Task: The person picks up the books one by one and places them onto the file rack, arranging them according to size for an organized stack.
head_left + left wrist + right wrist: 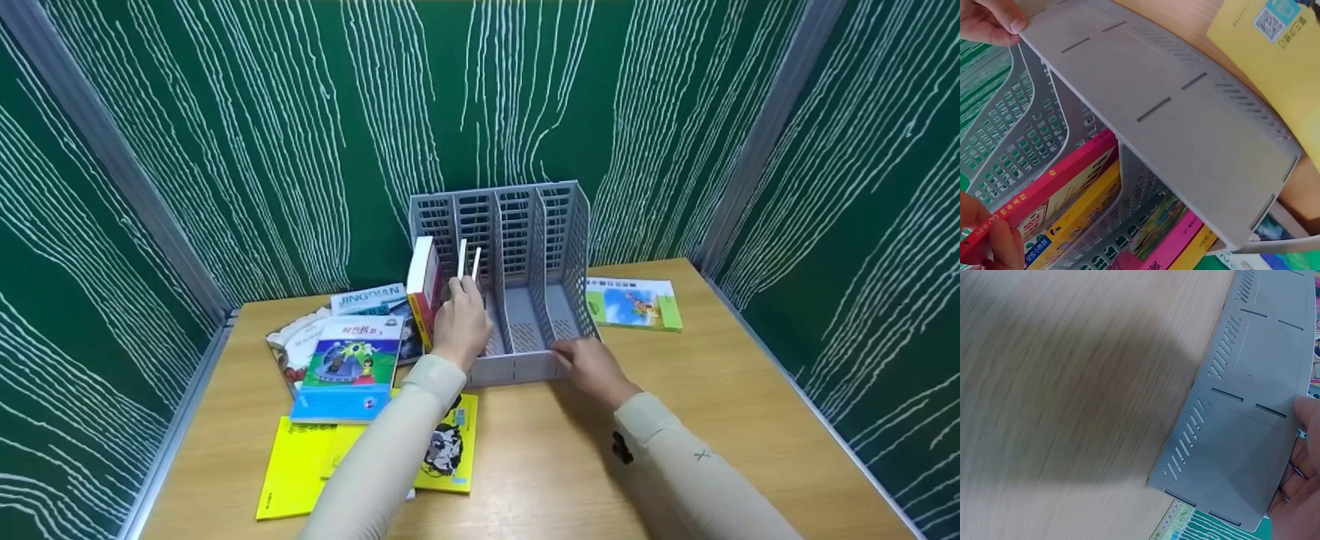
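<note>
A grey file rack (517,369) with tall perforated dividers stands upright on the table. My left hand (462,324) is over its second compartment from the left. In the left wrist view that hand pinches a thin book with a red spine (1044,191), beside a yellow-spined book (1086,205) in the same compartment. Thicker books (421,281) stand in the leftmost compartment. My right hand (596,369) grips the rack's front lip near its right end, with the thumb on the outer face in the right wrist view.
Left of the rack lie overlapping books, topped by a blue and white one (352,367). Yellow books (289,472) lie nearer, partly under the left forearm. A green and white book (637,304) lies right of the rack. Green walls enclose the table (720,420).
</note>
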Motion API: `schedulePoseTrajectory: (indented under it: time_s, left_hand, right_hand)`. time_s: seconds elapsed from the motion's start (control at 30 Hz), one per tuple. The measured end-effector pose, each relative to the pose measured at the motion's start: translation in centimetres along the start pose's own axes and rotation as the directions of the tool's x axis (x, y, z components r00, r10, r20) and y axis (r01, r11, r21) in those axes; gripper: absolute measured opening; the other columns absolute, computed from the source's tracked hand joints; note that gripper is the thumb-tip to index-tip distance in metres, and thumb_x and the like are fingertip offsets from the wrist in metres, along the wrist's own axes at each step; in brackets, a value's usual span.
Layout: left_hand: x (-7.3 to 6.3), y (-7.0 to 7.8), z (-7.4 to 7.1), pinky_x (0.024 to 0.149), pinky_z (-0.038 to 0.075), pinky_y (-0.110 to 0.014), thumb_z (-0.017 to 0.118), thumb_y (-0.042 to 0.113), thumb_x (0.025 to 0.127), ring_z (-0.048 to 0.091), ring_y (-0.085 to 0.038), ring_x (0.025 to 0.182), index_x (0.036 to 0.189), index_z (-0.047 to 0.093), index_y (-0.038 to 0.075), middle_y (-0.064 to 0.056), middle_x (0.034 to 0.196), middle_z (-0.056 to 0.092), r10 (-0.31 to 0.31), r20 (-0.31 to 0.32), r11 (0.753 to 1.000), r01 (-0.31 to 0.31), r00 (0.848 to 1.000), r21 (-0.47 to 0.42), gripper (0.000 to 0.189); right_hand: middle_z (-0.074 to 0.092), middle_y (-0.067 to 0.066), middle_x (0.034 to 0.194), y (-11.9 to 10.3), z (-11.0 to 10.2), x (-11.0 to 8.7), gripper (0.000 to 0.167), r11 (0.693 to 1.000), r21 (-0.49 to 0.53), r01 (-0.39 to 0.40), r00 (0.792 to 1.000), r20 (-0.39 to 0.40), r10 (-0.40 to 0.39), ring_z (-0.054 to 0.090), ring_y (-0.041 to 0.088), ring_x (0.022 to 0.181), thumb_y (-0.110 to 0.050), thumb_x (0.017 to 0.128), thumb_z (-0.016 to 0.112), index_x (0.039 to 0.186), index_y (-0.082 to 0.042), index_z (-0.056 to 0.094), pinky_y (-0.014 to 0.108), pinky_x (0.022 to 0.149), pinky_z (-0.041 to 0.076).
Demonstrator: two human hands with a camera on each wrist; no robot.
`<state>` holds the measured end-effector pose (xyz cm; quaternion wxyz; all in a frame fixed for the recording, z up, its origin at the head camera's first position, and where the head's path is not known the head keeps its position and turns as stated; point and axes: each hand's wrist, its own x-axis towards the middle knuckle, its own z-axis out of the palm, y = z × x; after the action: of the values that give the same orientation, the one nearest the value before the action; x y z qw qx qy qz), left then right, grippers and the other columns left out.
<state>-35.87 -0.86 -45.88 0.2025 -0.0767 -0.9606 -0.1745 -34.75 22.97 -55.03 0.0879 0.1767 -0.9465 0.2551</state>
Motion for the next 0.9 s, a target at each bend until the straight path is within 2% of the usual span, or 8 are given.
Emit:
schedulePoseTrajectory:
  time_s: [0.07, 0.17, 0.3, 0.47, 0.6, 0.77, 0.9]
  left_hand:
    - [0.1, -0.1, 0.1, 0.066, 0.067, -0.035, 0.069, 0.008, 0.101, 0.076, -0.026, 0.075, 0.132, 0.057, -0.006, -0.022, 0.122, 0.061, 0.041, -0.030, 0.998, -0.040, 0.999, 0.043, 0.036]
    - [0.4, -0.3, 0.3, 0.069, 0.068, -0.035, 0.073, 0.008, 0.101, 0.077, -0.024, 0.078, 0.140, 0.058, -0.008, -0.022, 0.123, 0.062, 0.077, -0.043, 0.987, -0.070, 0.996, 0.145, 0.045]
    - [0.9, -0.4, 0.6, 0.074, 0.068, -0.033, 0.075, 0.018, 0.103, 0.075, -0.023, 0.093, 0.152, 0.052, -0.006, -0.019, 0.129, 0.060, 0.057, -0.019, 0.952, -0.049, 0.998, 0.301, 0.060]
    - [1.4, -0.4, 0.8, 0.077, 0.068, -0.031, 0.077, 0.026, 0.101, 0.067, -0.025, 0.109, 0.154, 0.051, -0.004, -0.017, 0.131, 0.058, 0.031, 0.004, 0.901, -0.030, 1.000, 0.433, 0.066]
    - [1.7, -0.4, 0.7, 0.083, 0.068, -0.034, 0.078, 0.033, 0.099, 0.063, -0.027, 0.115, 0.156, 0.050, -0.002, -0.017, 0.139, 0.057, 0.010, 0.079, 0.887, -0.045, 0.997, 0.459, 0.072]
    - [1.9, -0.6, 0.5, 0.090, 0.067, -0.040, 0.082, 0.036, 0.095, 0.063, -0.029, 0.120, 0.159, 0.045, -0.003, -0.017, 0.141, 0.059, -0.008, 0.145, 0.906, -0.055, 0.989, 0.419, 0.083]
    - [1.9, -0.8, 0.3, 0.096, 0.066, -0.042, 0.082, 0.031, 0.094, 0.063, -0.031, 0.126, 0.162, 0.041, -0.003, -0.018, 0.147, 0.057, 0.008, 0.181, 0.906, -0.084, 0.983, 0.415, 0.087]
  right_hand:
    - [0.083, 0.012, 0.101, 0.1, 0.1, 0.0, 0.016, 1.000, -0.008, 0.014, 1.000, -0.007, -0.014, 0.074, 0.025, 0.086, -0.012, 0.106, 0.070, 0.106, -0.002, 0.082, 0.053, 0.084, 0.064]
    - [0.082, 0.011, 0.101, 0.1, 0.2, 0.1, 0.015, 1.000, -0.015, 0.009, 1.000, -0.006, -0.009, 0.076, 0.027, 0.092, -0.012, 0.105, 0.071, 0.104, -0.003, 0.082, 0.054, 0.087, 0.063]
    - [0.083, 0.012, 0.109, -0.1, 0.1, 0.1, 0.017, 1.000, -0.003, -0.029, 0.999, 0.018, 0.029, 0.078, 0.030, 0.102, -0.014, 0.107, 0.070, 0.110, -0.002, 0.082, 0.054, 0.094, 0.063]
    - [0.083, 0.014, 0.113, -0.2, -0.1, 0.0, 0.018, 0.999, 0.000, -0.037, 0.999, 0.026, 0.037, 0.078, 0.033, 0.106, -0.013, 0.107, 0.069, 0.114, -0.002, 0.082, 0.055, 0.097, 0.062]
    - [0.082, 0.014, 0.112, -0.1, -0.1, -0.1, 0.018, 0.999, 0.001, -0.038, 0.999, 0.026, 0.038, 0.078, 0.032, 0.105, -0.013, 0.107, 0.069, 0.114, -0.002, 0.082, 0.054, 0.097, 0.063]
    - [0.083, 0.014, 0.111, -0.1, 0.0, 0.0, 0.018, 0.999, 0.000, -0.037, 0.999, 0.026, 0.037, 0.078, 0.031, 0.103, -0.014, 0.107, 0.069, 0.112, -0.002, 0.082, 0.053, 0.096, 0.063]
    - [0.083, 0.014, 0.110, 0.0, 0.0, 0.0, 0.018, 0.999, 0.005, -0.038, 0.999, 0.023, 0.037, 0.078, 0.030, 0.101, -0.013, 0.107, 0.069, 0.112, -0.002, 0.082, 0.053, 0.095, 0.064]
